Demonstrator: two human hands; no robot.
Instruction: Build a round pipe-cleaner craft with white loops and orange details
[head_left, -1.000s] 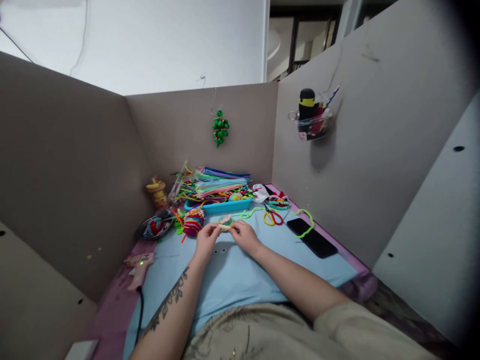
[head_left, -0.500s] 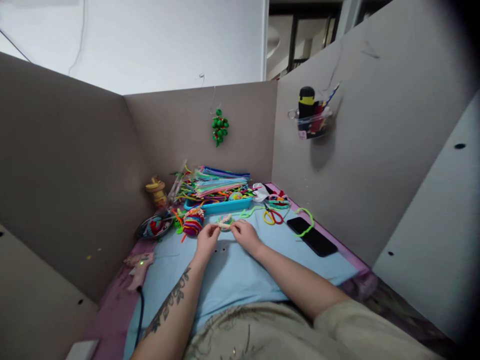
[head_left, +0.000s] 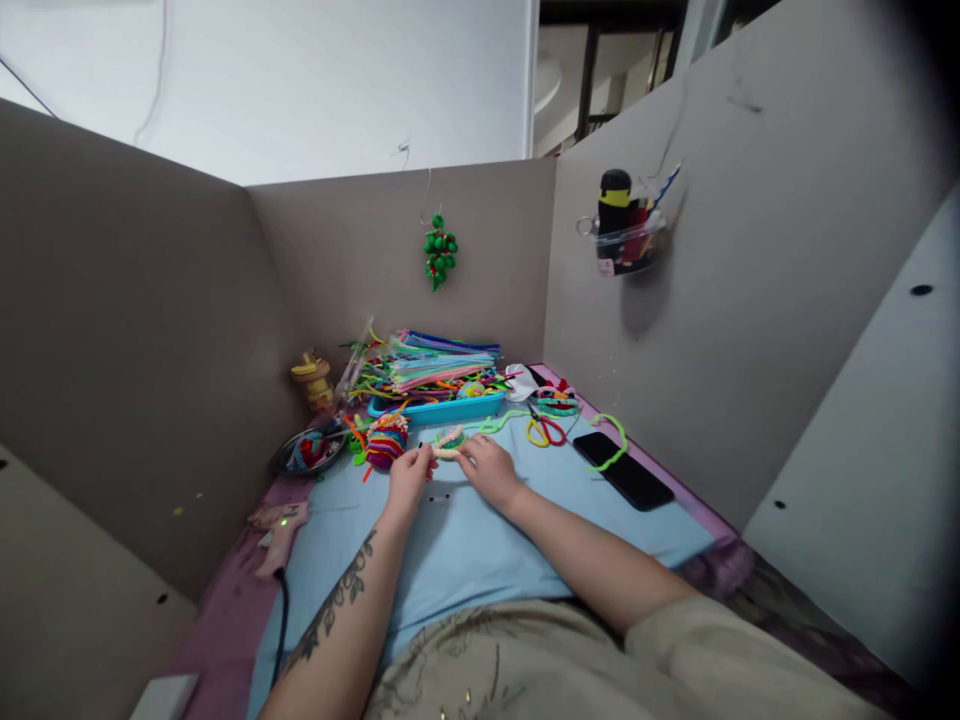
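The left hand (head_left: 409, 478) and the right hand (head_left: 489, 470) are meeting over the middle of the desk, both pinching a small cream-coloured fuzzy pipe-cleaner piece (head_left: 448, 452) between them. The left fingers (head_left: 424, 457) are closing on its left end and the right fingers (head_left: 468, 456) are closing on its right end, thumbs and forefingers drawn together with the other digits loosely curled. The piece is sitting just above the pale blue cloth (head_left: 465, 540) that is covering the desk, and it is too small to tell its exact shape. Touching it or just behind it, a small round coil of green and pink pipe cleaner (head_left: 451, 437) is lying on the cloth.

To the left of the hands, a striped ball of red, purple and yellow pipe cleaners (head_left: 386, 442) is resting near a dark round dish (head_left: 304, 455). Farther back, a bright blue plastic tray (head_left: 439, 409) is holding a heap of many-coloured pipe-cleaner stems. To the right, a pair of scissors with red and yellow handles (head_left: 546, 431) is lying beside a black smartphone (head_left: 624, 470), and a lime green pipe cleaner (head_left: 615, 440) is curling across the phone's far end. On the far partition wall, a green beaded ornament (head_left: 439, 251) is hanging from a hook.
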